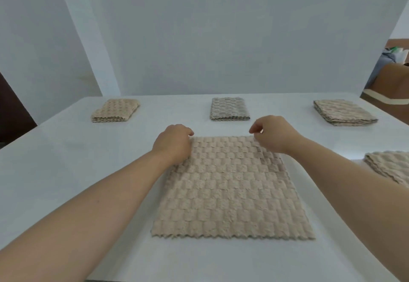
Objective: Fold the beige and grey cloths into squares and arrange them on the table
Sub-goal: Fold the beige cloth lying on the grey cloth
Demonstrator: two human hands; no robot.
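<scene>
Forearms reached in from the near edge of the white table (66, 171), 1 on each side of a beige cloth (232, 193). The cloth lay spread flat on the table, its zigzag hem nearest the person and its far edge up at the fingertips.

The left hand (174, 144) rested on the far left corner of the cloth with its fingers (188, 132) curled down over that corner, gripping it. The right hand (274, 135) sat at the far right corner, knuckles raised, thumb and forefinger drawn together just past the cloth's far edge. Whether those fingers had hold of the corner I could not tell, since the hand hid it.

Well to the right of the right fingers, a pile of cloths (389, 166) ran off the picture's edge.

Beyond the fingertips, 3 folded squares lay in a row, well apart. The left folded cloth (115, 111) was beige and the middle folded cloth (229, 109), straight beyond both hands, looked greyer. The right folded cloth (344, 112) lay beyond and right of the right fingers. Behind them stood a white wall (221, 38).
</scene>
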